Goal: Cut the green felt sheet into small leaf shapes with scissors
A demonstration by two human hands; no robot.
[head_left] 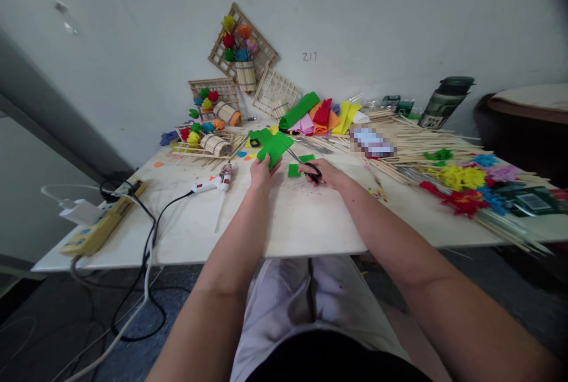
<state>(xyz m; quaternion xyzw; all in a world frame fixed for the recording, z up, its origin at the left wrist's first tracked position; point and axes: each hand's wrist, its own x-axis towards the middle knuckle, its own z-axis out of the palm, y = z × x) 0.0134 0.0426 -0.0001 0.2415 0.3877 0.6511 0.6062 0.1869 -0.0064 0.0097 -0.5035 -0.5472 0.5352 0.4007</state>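
My left hand (265,170) grips the lower edge of a sheet of green felt (276,146), held just over the table. In my right hand (323,174) is a pair of scissors (314,176) with black handles; the fingers are wrapped around the loops. The blades point up and left, with their tips at the right edge of the felt. Whether the blades touch the felt I cannot tell. Flat on the table (293,228) beneath the scissors lie small cut green pieces (294,170).
A white hot glue gun (212,184) stands at left, wired towards a power strip (95,231). Stick lattices with felt flowers (243,45) lean on the wall. Rolled felt (299,110), a blurred phone (373,141), many thin sticks (421,139), a dark bottle (446,102) and colourful bunches (464,178) fill the back and right.
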